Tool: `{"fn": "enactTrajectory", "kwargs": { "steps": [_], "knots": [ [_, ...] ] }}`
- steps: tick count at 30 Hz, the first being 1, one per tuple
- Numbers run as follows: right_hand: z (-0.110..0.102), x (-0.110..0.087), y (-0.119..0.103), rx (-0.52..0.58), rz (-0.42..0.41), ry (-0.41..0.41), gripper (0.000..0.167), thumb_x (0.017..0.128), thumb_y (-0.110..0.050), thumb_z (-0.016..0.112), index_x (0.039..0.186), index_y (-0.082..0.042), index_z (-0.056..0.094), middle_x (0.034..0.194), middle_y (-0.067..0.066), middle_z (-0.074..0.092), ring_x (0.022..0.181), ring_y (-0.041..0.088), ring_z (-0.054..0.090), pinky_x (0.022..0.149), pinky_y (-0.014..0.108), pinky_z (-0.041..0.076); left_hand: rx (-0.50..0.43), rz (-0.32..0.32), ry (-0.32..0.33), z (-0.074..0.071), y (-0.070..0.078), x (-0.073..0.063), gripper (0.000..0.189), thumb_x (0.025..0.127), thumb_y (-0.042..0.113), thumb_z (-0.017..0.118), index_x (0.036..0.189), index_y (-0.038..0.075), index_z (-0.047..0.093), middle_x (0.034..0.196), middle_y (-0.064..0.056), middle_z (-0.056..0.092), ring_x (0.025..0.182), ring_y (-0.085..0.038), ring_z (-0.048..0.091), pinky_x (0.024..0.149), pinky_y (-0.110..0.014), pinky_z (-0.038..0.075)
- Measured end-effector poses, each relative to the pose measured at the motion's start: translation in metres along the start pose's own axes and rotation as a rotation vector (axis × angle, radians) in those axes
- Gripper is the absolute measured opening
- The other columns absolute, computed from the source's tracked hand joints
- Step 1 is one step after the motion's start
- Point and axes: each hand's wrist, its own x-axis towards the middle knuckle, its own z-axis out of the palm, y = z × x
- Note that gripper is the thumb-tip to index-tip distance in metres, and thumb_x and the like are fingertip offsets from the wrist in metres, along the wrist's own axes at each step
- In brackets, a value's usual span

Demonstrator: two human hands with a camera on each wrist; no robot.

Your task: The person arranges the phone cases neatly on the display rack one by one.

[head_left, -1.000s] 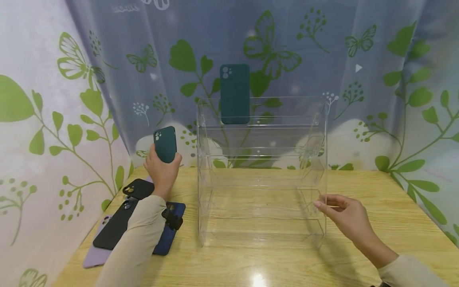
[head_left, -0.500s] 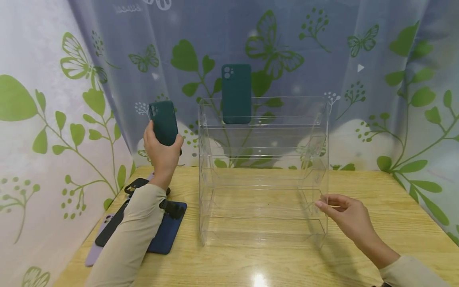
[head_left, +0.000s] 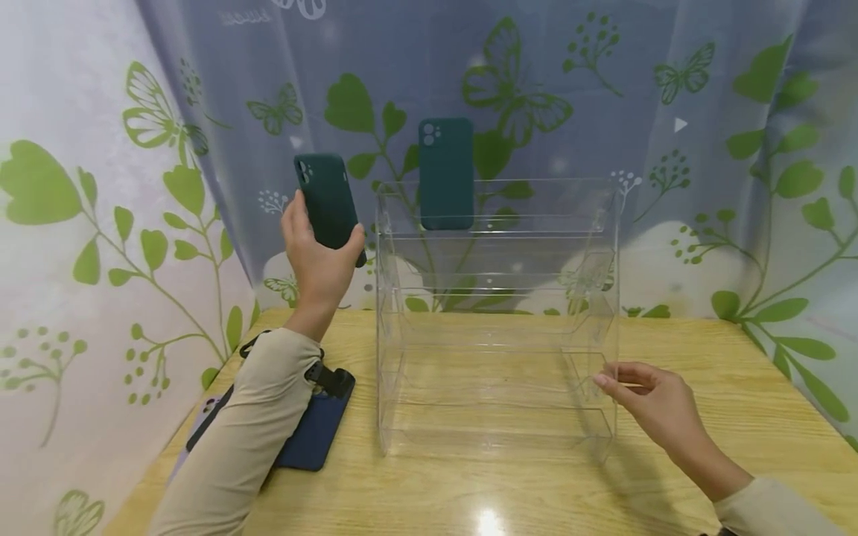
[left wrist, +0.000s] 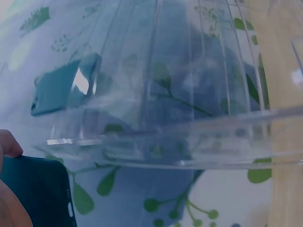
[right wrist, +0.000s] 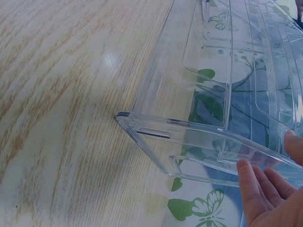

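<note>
My left hand (head_left: pixel 322 260) grips a dark green phone case (head_left: pixel 330 201) by its lower part, raised to the left of the clear acrylic tiered rack (head_left: pixel 496 439). Its camera cutouts are at the top left. A second green phone case (head_left: pixel 445 175) stands upright on the rack's top tier, left of the middle; the left wrist view shows this standing case (left wrist: pixel 64 87) too. With thumb and fingers, my right hand (head_left: pixel 653 406) pinches the right side panel of the rack. In the right wrist view the thumb and fingers lie on either side of that panel (right wrist: pixel 203 142).
A dark blue phone case (head_left: pixel 311 432) lies on the wooden table (head_left: pixel 677 476) at the left. Beside it are a black case (head_left: pixel 211 417) and a lilac case (head_left: pixel 209 406), mostly covered by my left sleeve (head_left: pixel 234 439). A patterned curtain (head_left: pixel 536 67) hangs behind the rack.
My left hand has lifted the green phone case upward and slightly right, toward the rack's top. The right hand keeps its hold on the side panel.
</note>
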Motion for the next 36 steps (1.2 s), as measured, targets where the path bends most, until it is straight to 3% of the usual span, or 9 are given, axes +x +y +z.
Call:
{"fn": "enactTrajectory", "kwargs": {
  "steps": [5,14,25,36],
  "knots": [
    [0.0,0.0,0.0,0.0,-0.005,0.006,0.053,0.091,-0.045,0.062,0.124,-0.003,0.062,0.124,0.019,0.062,0.107,0.036,0.063,0.079,0.04,0.055,-0.011,0.029,-0.053,0.004,0.017,0.003,0.089,0.082,0.023,0.074,0.151,0.0,0.022,0.145,-0.017,0.031,0.129,-0.029,0.037,0.105,-0.042,0.037],
    [0.001,0.0,0.0,-0.011,-0.011,0.013,0.054,0.091,-0.046,0.061,0.124,-0.003,0.062,0.124,0.018,0.063,0.107,0.034,0.063,0.078,0.039,0.055,-0.005,0.03,-0.195,0.011,0.053,0.013,0.098,0.08,0.03,0.076,0.153,0.003,0.016,0.143,-0.015,0.027,0.117,-0.028,0.036,0.097,-0.039,0.037],
    [-0.001,0.001,0.0,-0.03,-0.016,0.02,0.054,0.091,-0.046,0.061,0.124,-0.003,0.063,0.124,0.018,0.062,0.105,0.033,0.064,0.077,0.038,0.055,0.041,-0.049,-0.33,0.04,0.095,0.018,0.101,0.079,0.04,0.076,0.153,0.008,0.016,0.142,-0.013,0.027,0.124,-0.024,0.038,0.102,-0.032,0.038],
    [-0.001,0.001,-0.001,-0.014,-0.003,0.005,0.056,0.092,-0.047,0.06,0.125,-0.002,0.061,0.128,0.02,0.059,0.107,0.035,0.063,0.079,0.041,0.055,0.049,-0.055,-0.34,0.078,0.129,0.022,0.099,0.082,0.038,0.073,0.154,0.008,0.012,0.142,-0.013,0.023,0.125,-0.022,0.038,0.102,-0.032,0.038]
  ]
}}
